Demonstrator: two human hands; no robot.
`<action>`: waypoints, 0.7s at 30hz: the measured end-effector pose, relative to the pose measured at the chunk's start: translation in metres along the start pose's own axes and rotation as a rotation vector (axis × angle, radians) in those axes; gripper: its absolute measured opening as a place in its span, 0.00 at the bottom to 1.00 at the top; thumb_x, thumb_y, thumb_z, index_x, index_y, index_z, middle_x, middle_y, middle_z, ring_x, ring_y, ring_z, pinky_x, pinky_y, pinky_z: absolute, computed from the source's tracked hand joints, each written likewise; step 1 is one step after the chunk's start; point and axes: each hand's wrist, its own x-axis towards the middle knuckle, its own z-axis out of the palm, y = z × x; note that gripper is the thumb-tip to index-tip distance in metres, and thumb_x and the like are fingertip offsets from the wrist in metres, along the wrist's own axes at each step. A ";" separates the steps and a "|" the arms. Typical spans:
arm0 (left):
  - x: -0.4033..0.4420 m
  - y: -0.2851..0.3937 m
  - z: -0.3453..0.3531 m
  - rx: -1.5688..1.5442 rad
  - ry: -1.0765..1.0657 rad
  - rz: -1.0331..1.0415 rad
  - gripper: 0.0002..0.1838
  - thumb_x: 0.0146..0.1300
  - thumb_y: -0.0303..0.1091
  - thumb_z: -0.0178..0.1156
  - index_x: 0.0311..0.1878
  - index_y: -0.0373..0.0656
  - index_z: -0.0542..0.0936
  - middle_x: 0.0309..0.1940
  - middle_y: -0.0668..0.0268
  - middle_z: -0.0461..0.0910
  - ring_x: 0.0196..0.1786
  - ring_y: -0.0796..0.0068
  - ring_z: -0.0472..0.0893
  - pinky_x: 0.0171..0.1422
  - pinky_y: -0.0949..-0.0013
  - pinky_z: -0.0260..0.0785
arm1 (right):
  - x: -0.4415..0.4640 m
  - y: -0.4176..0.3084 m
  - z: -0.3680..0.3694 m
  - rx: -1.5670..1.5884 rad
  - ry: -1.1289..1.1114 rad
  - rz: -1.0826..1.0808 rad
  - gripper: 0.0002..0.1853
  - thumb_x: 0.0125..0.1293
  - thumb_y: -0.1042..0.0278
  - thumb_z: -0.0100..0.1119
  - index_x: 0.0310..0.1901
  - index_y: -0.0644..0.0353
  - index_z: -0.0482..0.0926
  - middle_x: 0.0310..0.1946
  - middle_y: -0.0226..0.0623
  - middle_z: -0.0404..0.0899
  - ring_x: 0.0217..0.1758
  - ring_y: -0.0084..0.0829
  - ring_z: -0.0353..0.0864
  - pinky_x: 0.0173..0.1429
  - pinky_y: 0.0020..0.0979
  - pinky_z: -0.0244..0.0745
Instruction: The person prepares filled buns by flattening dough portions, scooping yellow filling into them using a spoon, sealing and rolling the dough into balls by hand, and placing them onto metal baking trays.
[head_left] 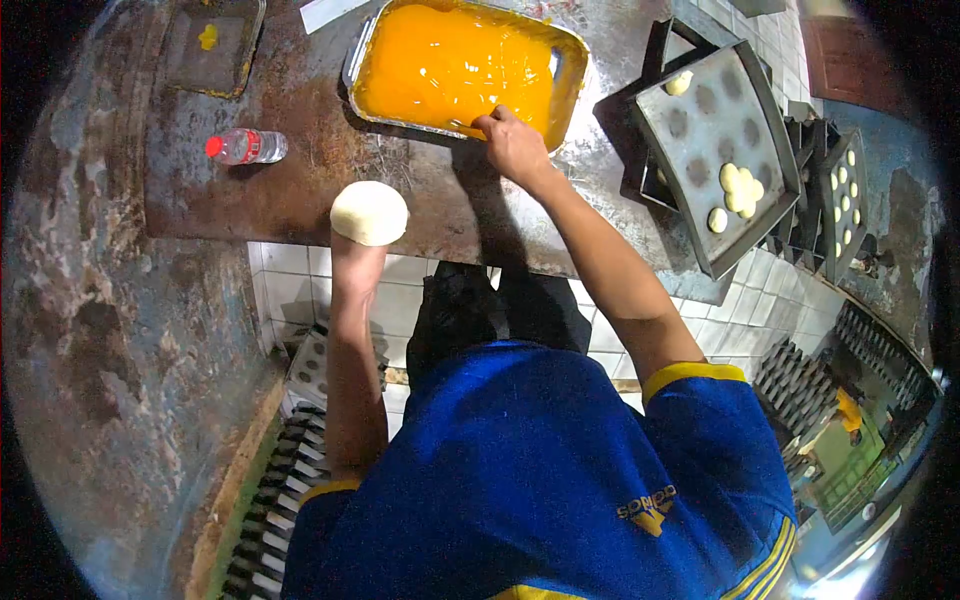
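A round, pale piece of dough point(369, 213) covers my left hand at the table's front edge, so the fingers of that hand are hidden beneath it. My right hand point(515, 143) is at the near rim of a foil-lined tray point(572, 92) full of glossy orange filling point(450, 65). Its fingers are pinched together over the filling, around what looks like a thin tool whose shape I cannot make out. A clear bottle with a red cap point(262, 147) lies on its side to the left of the dough.
Stacked metal trays point(700, 150) stand at the right; the top one holds several pale dough pieces point(740, 190). Farther right is another tray with dough balls point(846, 200). A shallow tray with a yellow smear point(225, 60) sits at the back left. White tiles show below the table edge.
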 end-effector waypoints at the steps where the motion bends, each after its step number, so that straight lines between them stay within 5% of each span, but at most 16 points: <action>1: -0.002 0.008 0.000 0.041 -0.021 0.015 0.23 0.66 0.29 0.74 0.63 0.39 0.82 0.53 0.63 0.88 0.55 0.69 0.87 0.62 0.63 0.79 | 0.001 0.006 -0.004 -0.003 0.000 -0.001 0.18 0.69 0.71 0.56 0.58 0.54 0.85 0.53 0.47 0.83 0.55 0.48 0.88 0.58 0.49 0.85; 4: 0.020 -0.001 -0.006 0.344 -0.110 0.201 0.19 0.62 0.27 0.77 0.56 0.37 0.86 0.49 0.58 0.90 0.52 0.69 0.89 0.59 0.64 0.79 | 0.003 0.019 -0.028 0.148 0.004 -0.048 0.16 0.75 0.70 0.56 0.59 0.57 0.85 0.45 0.45 0.87 0.49 0.46 0.89 0.58 0.44 0.84; 6: 0.018 0.010 0.001 0.293 -0.072 0.280 0.18 0.60 0.28 0.78 0.53 0.37 0.87 0.47 0.57 0.91 0.50 0.69 0.89 0.57 0.64 0.80 | -0.006 0.008 -0.061 0.583 -0.146 0.003 0.16 0.71 0.69 0.59 0.56 0.59 0.87 0.49 0.48 0.87 0.50 0.46 0.89 0.56 0.43 0.84; 8: 0.015 0.031 0.011 0.242 -0.028 0.357 0.17 0.58 0.28 0.79 0.50 0.36 0.87 0.45 0.56 0.91 0.48 0.68 0.90 0.55 0.64 0.80 | -0.027 -0.021 -0.101 0.687 -0.306 0.110 0.15 0.75 0.68 0.58 0.57 0.58 0.87 0.50 0.48 0.87 0.52 0.42 0.87 0.57 0.40 0.82; 10: 0.016 0.053 0.021 0.299 -0.133 0.386 0.17 0.56 0.29 0.80 0.48 0.36 0.88 0.44 0.59 0.92 0.45 0.69 0.90 0.53 0.63 0.81 | -0.052 -0.046 -0.121 0.749 -0.025 -0.259 0.13 0.75 0.70 0.60 0.57 0.58 0.87 0.48 0.46 0.84 0.53 0.41 0.85 0.58 0.40 0.80; 13: 0.009 0.078 0.039 0.161 -0.172 0.495 0.17 0.56 0.29 0.80 0.48 0.37 0.88 0.43 0.60 0.92 0.43 0.71 0.90 0.52 0.64 0.81 | -0.086 -0.086 -0.141 0.578 0.120 -0.324 0.19 0.66 0.76 0.64 0.58 0.53 0.87 0.47 0.44 0.79 0.52 0.48 0.82 0.58 0.42 0.80; 17: 0.017 0.074 0.043 0.133 -0.181 0.591 0.18 0.58 0.28 0.78 0.51 0.35 0.87 0.45 0.59 0.92 0.46 0.69 0.90 0.56 0.64 0.81 | -0.120 -0.091 -0.129 0.270 0.316 -0.329 0.29 0.58 0.79 0.64 0.63 0.49 0.83 0.52 0.42 0.78 0.53 0.47 0.82 0.57 0.44 0.81; 21: 0.033 0.037 0.041 0.150 -0.189 0.517 0.19 0.61 0.28 0.78 0.54 0.35 0.87 0.48 0.60 0.91 0.50 0.71 0.89 0.60 0.65 0.79 | -0.158 -0.055 -0.081 0.504 0.412 -0.052 0.22 0.63 0.78 0.63 0.60 0.55 0.82 0.50 0.47 0.79 0.51 0.52 0.84 0.57 0.46 0.82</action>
